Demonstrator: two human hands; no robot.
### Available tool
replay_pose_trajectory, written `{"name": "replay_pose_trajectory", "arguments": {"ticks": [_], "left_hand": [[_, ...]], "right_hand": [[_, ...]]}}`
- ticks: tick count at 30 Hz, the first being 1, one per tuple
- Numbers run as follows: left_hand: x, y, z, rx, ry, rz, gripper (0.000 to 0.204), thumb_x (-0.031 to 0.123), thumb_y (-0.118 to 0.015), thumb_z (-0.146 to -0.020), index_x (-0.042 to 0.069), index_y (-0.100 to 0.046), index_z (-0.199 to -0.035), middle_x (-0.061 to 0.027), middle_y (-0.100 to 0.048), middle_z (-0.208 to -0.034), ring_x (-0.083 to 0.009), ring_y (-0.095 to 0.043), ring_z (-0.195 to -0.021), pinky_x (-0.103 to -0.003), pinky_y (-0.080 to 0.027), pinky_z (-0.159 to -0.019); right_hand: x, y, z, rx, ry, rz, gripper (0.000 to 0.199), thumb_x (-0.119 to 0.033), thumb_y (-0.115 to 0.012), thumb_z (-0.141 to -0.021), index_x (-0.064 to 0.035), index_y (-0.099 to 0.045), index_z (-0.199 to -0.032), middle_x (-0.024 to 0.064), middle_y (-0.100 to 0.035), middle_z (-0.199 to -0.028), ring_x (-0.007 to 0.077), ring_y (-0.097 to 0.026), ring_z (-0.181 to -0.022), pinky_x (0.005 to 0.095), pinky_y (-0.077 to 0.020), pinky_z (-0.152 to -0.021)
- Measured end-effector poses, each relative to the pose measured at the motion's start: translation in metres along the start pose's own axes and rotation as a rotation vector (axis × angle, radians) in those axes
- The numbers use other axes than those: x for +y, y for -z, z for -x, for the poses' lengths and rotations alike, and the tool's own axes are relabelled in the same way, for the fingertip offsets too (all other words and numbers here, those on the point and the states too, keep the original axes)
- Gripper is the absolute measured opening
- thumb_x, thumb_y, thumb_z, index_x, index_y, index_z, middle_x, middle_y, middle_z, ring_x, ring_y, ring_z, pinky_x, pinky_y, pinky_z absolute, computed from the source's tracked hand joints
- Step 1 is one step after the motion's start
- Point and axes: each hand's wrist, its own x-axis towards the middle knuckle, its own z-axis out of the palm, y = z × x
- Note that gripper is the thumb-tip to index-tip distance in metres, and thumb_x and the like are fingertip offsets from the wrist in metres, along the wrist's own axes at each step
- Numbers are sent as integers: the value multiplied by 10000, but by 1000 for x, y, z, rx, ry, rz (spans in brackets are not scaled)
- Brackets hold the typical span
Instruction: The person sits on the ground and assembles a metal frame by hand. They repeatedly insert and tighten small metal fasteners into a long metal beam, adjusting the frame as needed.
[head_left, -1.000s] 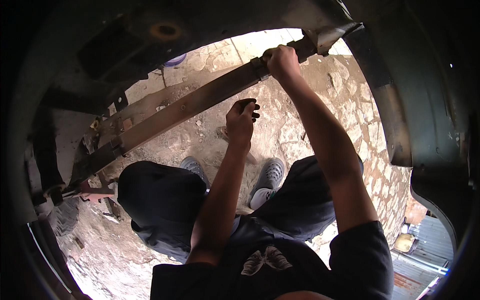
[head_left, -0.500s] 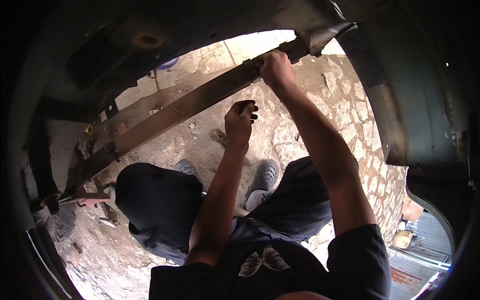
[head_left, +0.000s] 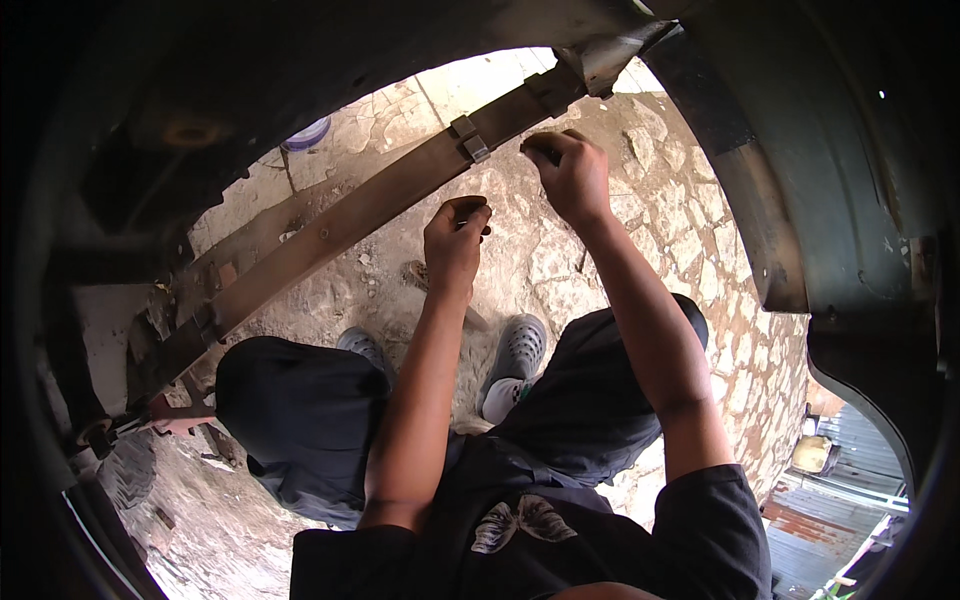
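Note:
A long rusty-brown leaf spring (head_left: 350,215) slants from the lower left to the upper right, with a metal clip (head_left: 468,138) wrapped round it. My right hand (head_left: 578,180) is just to the right of this clip, apart from the spring. Its fingers are curled, thumb and forefinger together; whether something small is between them is hidden. Below the clip, my left hand (head_left: 455,245) hangs in the air with bent fingers and a pinched thumb. What it holds, if anything, is too dark to make out. Neither hand touches the spring.
Dark vehicle bodywork (head_left: 860,200) curves round the top and sides. My shoes (head_left: 520,350) stand on stony, dusty ground (head_left: 570,250) between my bent knees. A purple-rimmed round thing (head_left: 306,134) lies beyond the spring. Corrugated metal sheets (head_left: 830,510) show at lower right.
My right hand has come off the leaf spring and drawn back towards me, uncovering the clip. My left hand has stayed below the spring, its fingers curling in more. The view has shifted slightly.

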Motion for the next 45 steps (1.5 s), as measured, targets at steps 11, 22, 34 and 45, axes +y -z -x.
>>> {"name": "replay_pose_trajectory", "arguments": {"ticks": [11,22,34,45], "left_hand": [[7,-2,-34,4,-577,-912,547,78,-707,-939,105,-578,-1470,-181,-656,-1231,-330,-690,-1014,-438,-546,-881],[8,-10,-24,36,-442,-953,501,126,-672,-948,86,-593,-1441,-218,-610,-1358,-374,-634,-1219,-452,-530,-1005],[23,-8,-19,-114,-341,-1069,657,76,-620,-953,150,-435,-1579,-196,-448,-1556,-389,-550,-1343,-475,-504,-1061],[17,-1,-31,-65,-420,-965,648,72,-605,-937,143,-452,-1563,-276,-534,-1398,-444,-643,-1174,-493,-557,-966]], "right_hand": [[1,-52,-36,-30,126,135,157,-80,-741,-834,-99,-815,-971,156,-712,-921,357,-709,-872,436,-583,-799],[-6,-46,-28,-171,167,208,210,-67,-587,-880,-59,-783,-957,243,-686,-955,424,-700,-905,498,-573,-831],[-7,-57,-43,-128,145,306,241,-65,-632,-877,-131,-814,-1021,165,-693,-953,375,-706,-909,479,-576,-817],[-15,-59,-43,-82,107,216,245,-60,-631,-877,-94,-807,-1045,217,-682,-936,406,-701,-899,482,-578,-814]]}}
